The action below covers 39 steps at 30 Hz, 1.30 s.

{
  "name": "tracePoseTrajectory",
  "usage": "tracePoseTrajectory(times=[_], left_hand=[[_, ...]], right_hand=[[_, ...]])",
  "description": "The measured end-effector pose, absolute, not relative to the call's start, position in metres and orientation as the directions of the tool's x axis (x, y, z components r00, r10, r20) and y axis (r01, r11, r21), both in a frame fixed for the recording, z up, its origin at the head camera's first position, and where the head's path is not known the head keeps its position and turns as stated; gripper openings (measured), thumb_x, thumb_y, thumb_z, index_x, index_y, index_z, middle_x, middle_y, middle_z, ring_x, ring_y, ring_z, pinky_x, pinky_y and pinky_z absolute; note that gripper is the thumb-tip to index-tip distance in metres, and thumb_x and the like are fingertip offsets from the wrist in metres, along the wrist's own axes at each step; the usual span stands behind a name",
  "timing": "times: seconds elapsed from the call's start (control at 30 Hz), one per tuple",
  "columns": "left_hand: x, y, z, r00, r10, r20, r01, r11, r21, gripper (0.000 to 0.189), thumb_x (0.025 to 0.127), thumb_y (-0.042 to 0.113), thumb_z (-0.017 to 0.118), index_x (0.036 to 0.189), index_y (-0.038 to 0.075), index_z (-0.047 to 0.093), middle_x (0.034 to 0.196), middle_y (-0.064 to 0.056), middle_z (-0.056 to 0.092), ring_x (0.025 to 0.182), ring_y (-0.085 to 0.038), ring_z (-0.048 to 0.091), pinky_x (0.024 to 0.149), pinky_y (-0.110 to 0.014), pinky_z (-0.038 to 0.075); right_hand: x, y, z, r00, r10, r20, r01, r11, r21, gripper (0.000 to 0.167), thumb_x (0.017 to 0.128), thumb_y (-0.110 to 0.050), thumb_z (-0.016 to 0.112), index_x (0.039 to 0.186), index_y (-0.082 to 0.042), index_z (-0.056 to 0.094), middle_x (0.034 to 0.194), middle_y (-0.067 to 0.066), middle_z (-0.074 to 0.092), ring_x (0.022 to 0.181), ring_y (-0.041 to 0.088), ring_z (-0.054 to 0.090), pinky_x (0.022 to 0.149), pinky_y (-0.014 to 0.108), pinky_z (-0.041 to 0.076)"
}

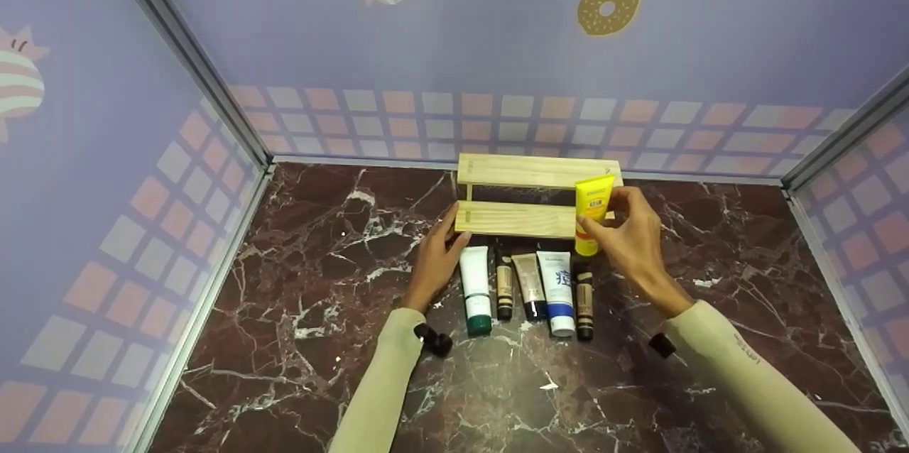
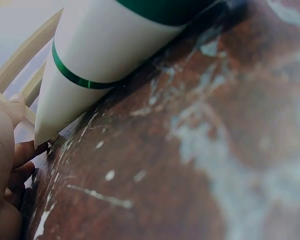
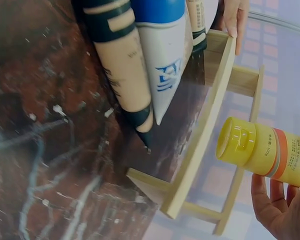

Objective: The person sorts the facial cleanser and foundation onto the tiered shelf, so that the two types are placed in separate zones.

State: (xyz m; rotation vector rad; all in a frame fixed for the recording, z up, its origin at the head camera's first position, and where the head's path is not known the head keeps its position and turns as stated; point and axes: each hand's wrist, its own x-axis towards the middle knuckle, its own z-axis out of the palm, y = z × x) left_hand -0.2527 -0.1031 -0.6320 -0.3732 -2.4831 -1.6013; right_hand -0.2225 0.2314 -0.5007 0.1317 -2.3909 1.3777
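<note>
My right hand (image 1: 634,240) pinches a yellow squeeze tube (image 1: 593,194) between thumb and fingers, cap end down, over the right end of a two-slat wooden rack (image 1: 522,219). In the right wrist view the tube's yellow flip cap (image 3: 230,142) appears beside the front slat. At the rack's left end my left hand (image 1: 433,261) grips the front slat's corner, thumb in front. Close by that hand lies a white tube with a green cap (image 1: 474,272). Part of the left hand is hidden behind the rack end.
Beside the white tube, in a row before the rack, lie a slim black-and-beige tube (image 1: 504,286), a beige tube with a black cap (image 1: 528,275), a white-and-blue tube (image 1: 557,279) and another black-and-beige tube (image 1: 584,297). A patterned wall (image 1: 440,34) stands behind the rack.
</note>
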Motion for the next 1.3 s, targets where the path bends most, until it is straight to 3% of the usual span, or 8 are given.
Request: tracePoseTrajectory(times=[0.3, 0.6, 0.87, 1.03, 1.3], left_hand=[[-0.253, -0.104, -0.633, -0.954, 0.108, 0.281, 0.3, 0.43, 0.852, 0.067, 0.114, 0.034, 0.065, 0.173, 0.016, 0.04, 0.163, -0.021, 0.054, 0.138, -0.036, 0.064, 0.116, -0.049, 0.05], [-0.255, -0.103, -0.635, -0.953, 0.118, 0.28, 0.303, 0.434, 0.848, 0.067, 0.114, 0.035, 0.064, 0.173, 0.015, 0.039, 0.167, -0.019, 0.049, 0.139, -0.037, 0.063, 0.118, -0.05, 0.048], [-0.253, -0.105, -0.634, -0.959, 0.121, 0.255, 0.283, 0.41, 0.867, 0.069, 0.114, 0.039, 0.063, 0.175, 0.02, 0.036, 0.163, -0.017, 0.054, 0.139, -0.034, 0.063, 0.115, -0.052, 0.05], [-0.254, -0.104, -0.635, -0.962, 0.113, 0.249, 0.273, 0.415, 0.868, 0.069, 0.114, 0.039, 0.064, 0.174, 0.018, 0.037, 0.166, -0.016, 0.051, 0.142, -0.034, 0.061, 0.117, -0.052, 0.049], [-0.255, -0.103, -0.633, -0.963, 0.104, 0.249, 0.269, 0.441, 0.856, 0.07, 0.113, 0.039, 0.065, 0.174, 0.018, 0.038, 0.166, -0.017, 0.052, 0.14, -0.035, 0.063, 0.117, -0.051, 0.049]], right_hand=[[-0.239, 0.222, -0.485, -0.909, 0.068, 0.412, -0.323, 0.51, -0.797, 0.051, 0.085, 0.002, 0.091, 0.126, 0.011, 0.062, 0.112, 0.024, 0.07, 0.093, 0.036, 0.073, 0.068, 0.013, 0.057], [-0.253, 0.21, -0.473, -0.898, 0.064, 0.436, -0.36, 0.465, -0.809, 0.049, 0.086, 0.001, 0.092, 0.125, 0.011, 0.063, 0.115, 0.021, 0.07, 0.102, 0.03, 0.071, 0.08, 0.021, 0.061], [-0.269, 0.189, -0.464, -0.885, 0.055, 0.462, -0.4, 0.417, -0.816, 0.048, 0.086, 0.002, 0.091, 0.124, 0.01, 0.061, 0.115, 0.02, 0.068, 0.104, 0.026, 0.068, 0.081, 0.023, 0.062], [-0.276, 0.175, -0.461, -0.883, 0.028, 0.468, -0.412, 0.427, -0.805, 0.049, 0.087, 0.0, 0.091, 0.124, 0.009, 0.06, 0.116, 0.02, 0.068, 0.106, 0.027, 0.069, 0.082, 0.023, 0.062], [-0.282, 0.161, -0.456, -0.885, 0.017, 0.465, -0.397, 0.493, -0.774, 0.052, 0.088, -0.01, 0.092, 0.126, 0.007, 0.061, 0.116, 0.019, 0.069, 0.109, 0.028, 0.068, 0.087, 0.036, 0.063]])
